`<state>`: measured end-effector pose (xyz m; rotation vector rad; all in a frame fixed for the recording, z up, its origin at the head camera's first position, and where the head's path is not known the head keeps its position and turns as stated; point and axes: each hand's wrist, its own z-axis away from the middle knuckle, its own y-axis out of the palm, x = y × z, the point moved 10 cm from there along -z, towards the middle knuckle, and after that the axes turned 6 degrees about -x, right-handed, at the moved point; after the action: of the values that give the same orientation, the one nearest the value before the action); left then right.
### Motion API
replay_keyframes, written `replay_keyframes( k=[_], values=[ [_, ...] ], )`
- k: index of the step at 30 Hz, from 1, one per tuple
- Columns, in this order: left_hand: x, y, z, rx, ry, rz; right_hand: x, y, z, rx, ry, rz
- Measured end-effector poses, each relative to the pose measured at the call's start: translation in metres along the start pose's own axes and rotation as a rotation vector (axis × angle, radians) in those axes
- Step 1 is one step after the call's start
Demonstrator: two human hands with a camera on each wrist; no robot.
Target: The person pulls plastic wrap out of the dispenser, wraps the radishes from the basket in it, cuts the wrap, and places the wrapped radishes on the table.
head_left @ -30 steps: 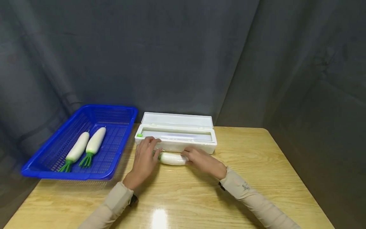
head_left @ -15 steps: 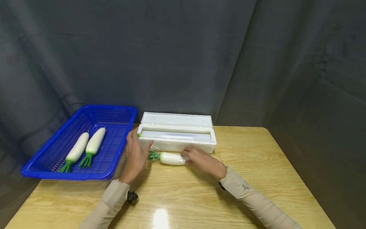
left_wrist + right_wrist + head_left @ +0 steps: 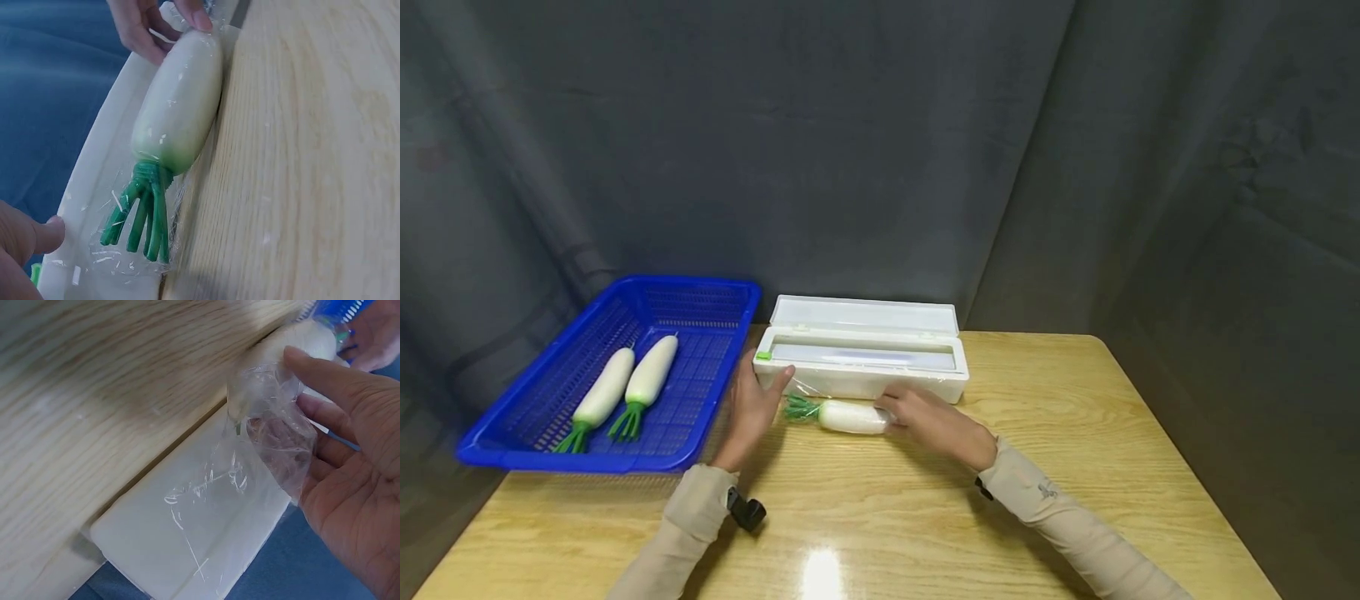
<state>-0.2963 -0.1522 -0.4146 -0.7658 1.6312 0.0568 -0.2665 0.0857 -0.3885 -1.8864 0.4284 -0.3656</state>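
A white daikon radish [image 3: 853, 417] with green stalks [image 3: 147, 206] lies against the front of a white cling film box [image 3: 861, 382], clear film around it. My right hand [image 3: 928, 423] holds the radish by its tapered end, thumb on top; loose film [image 3: 275, 419] bunches beside the fingers in the right wrist view. My left hand [image 3: 751, 412] is at the box's left end, its thumb [image 3: 47, 236] out straight along the front and fingers past the end. Behind the radish the box's lid [image 3: 865, 315] stands raised, with a film roll [image 3: 865, 356] inside.
A blue plastic basket [image 3: 715, 400] stands at the left with two daikon radishes [image 3: 651, 371] in it. A green slider [image 3: 763, 356] sits at the box's left end. The wooden table [image 3: 1045, 417] meets a grey curtain [image 3: 880, 150] behind.
My left hand has moved left, off the stalks, to the box's left end, uncovering the stalks. My right hand keeps its hold on the radish, which has hardly moved.
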Motion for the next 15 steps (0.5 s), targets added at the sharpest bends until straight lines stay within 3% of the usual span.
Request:
replay_keyframes(
  k=[9, 15],
  values=[
    [0.002, 0.004, -0.004, 0.045, -0.028, 0.113, -0.006, -0.005, -0.009, 0.024, 0.07, -0.073],
    [0.008, 0.007, -0.004, 0.097, -0.107, 0.178, -0.007, -0.012, -0.024, 0.022, 0.097, -0.095]
  ],
)
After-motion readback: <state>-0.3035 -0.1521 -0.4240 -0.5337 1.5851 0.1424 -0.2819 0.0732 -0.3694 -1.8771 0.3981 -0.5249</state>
